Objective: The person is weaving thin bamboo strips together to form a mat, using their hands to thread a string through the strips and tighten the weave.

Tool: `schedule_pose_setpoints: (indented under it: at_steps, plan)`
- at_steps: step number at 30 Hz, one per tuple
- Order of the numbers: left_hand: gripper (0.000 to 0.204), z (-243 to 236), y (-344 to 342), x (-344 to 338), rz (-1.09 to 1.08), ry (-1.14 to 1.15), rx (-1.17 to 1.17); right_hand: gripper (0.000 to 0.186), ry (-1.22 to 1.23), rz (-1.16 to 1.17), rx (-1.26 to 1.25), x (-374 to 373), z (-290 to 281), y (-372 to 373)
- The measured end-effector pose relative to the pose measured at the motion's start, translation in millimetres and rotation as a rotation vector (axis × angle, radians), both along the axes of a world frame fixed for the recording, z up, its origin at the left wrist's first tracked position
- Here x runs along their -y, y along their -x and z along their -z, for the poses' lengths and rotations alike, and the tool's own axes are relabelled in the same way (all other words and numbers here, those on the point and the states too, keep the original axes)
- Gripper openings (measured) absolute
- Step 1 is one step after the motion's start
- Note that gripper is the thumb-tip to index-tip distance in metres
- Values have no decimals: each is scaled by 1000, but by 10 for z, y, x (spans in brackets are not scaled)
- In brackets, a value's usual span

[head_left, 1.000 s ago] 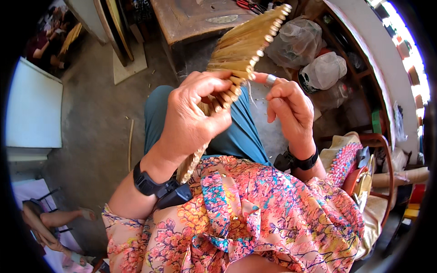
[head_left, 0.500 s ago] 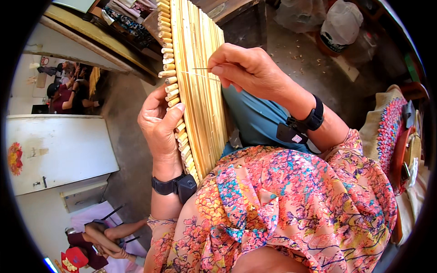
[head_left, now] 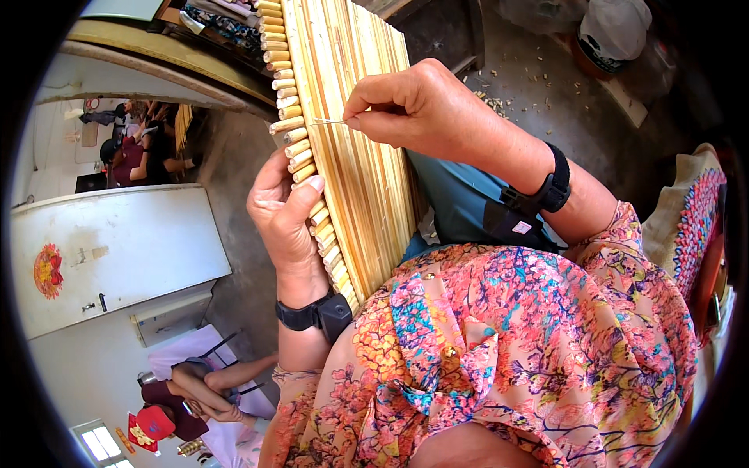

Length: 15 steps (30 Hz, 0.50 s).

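Note:
A panel of straw-coloured reed stalks (head_left: pixel 360 168) stands over my lap, its stalks packed side by side and their cut ends sticking out along the left edge. My left hand (head_left: pixel 282 214) grips that edge, thumb on the near face and fingers behind, where they are partly hidden. Over the panel's face, my right hand (head_left: pixel 425 109) pinches a thin needle (head_left: pixel 334 122) between thumb and forefinger. The needle points left, toward a stalk end that juts out farther than those around it. A pale thread seems to run beside the needle, too fine to follow.
Plastic bags and a tub (head_left: pixel 612 35) stand at the far right, near small stalk scraps on the floor (head_left: pixel 538 86). A white door (head_left: pixel 125 257) is at the left. Beyond it people sit, one in a red cap (head_left: pixel 156 422). A woven bag (head_left: pixel 686 210) hangs at the right.
My right hand has drawn slightly left with the needle, whose tip now lies closer to the stalk ends. My left hand keeps its grip. The whole view has shifted a little.

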<state>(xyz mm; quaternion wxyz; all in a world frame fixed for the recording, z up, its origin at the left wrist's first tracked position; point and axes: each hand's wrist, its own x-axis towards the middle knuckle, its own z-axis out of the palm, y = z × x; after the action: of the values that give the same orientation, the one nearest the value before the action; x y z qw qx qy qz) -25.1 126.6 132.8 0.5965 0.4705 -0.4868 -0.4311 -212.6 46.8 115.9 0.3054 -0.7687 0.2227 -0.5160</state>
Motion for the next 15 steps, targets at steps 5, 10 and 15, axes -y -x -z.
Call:
schedule_pose_setpoints:
  at_steps: [5,10,15]
  plan:
    - [48,-50,-14,-148,0,7,2,9,1,11,-48,-120,-89,38]
    - [50,-61,-1,-172,-14,3,10,9,16,6,-61,-152,-149,65]
    - [49,-51,-9,-172,1,2,-4,9,19,17,-72,-139,-124,51]
